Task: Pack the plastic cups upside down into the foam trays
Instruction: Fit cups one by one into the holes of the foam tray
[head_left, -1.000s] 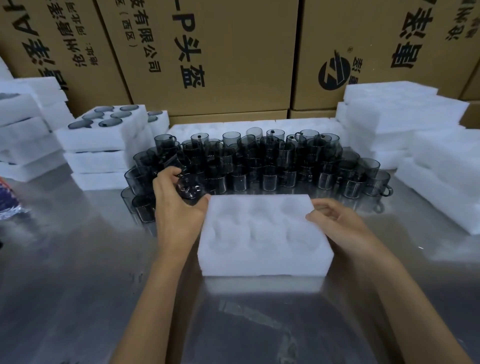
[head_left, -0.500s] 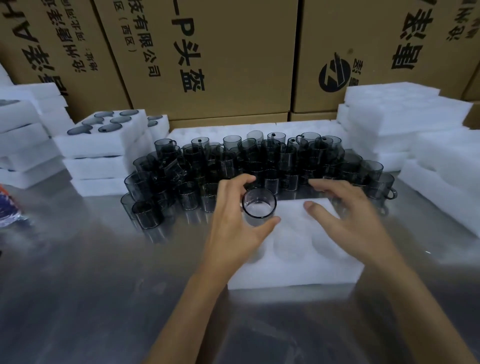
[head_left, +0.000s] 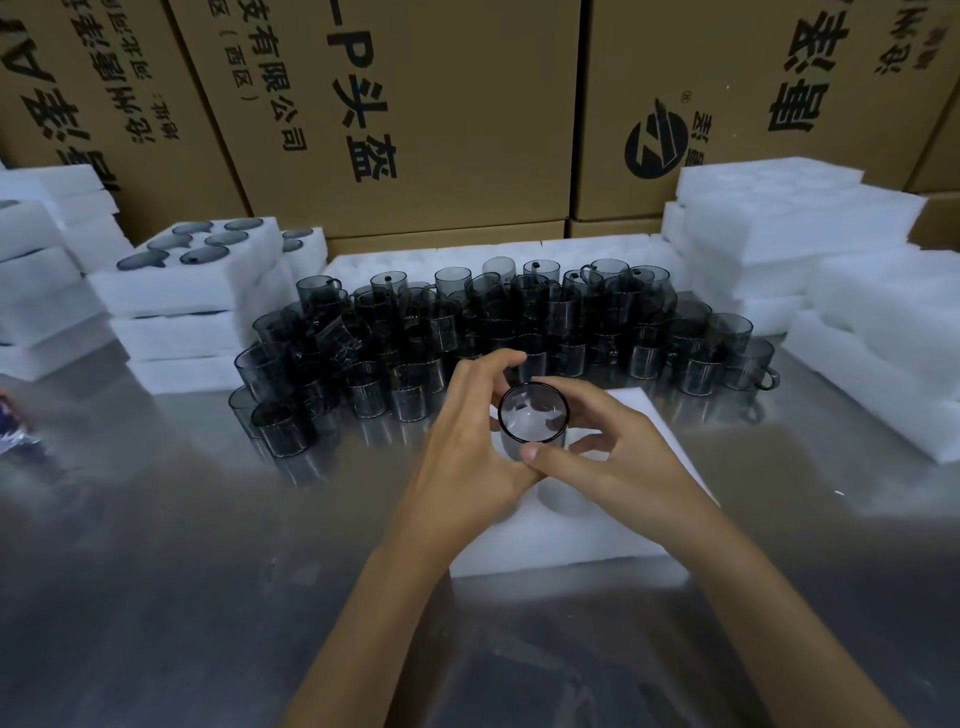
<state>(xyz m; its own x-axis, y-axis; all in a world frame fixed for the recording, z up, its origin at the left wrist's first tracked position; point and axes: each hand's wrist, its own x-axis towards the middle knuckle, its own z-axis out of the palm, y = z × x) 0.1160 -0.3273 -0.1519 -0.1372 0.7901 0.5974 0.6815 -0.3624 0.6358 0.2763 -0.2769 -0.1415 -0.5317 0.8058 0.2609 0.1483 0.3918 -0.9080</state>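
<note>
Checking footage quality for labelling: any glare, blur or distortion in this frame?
Head view: the steel table throws broad soft glare; the white foam tray is nearly blown out; both hands, left hand and right hand, look slightly motion-blurred; the wide-angle lens tilts the cartons.

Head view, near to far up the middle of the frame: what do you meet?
Steel table → foam tray → cup held in both hands → cluster of loose cups → cardboard boxes.

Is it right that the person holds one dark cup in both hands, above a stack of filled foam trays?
Not quite. The head view shows both hands, left hand and right hand, on the cup, but above a single foam tray, no cups visible in it.
</note>
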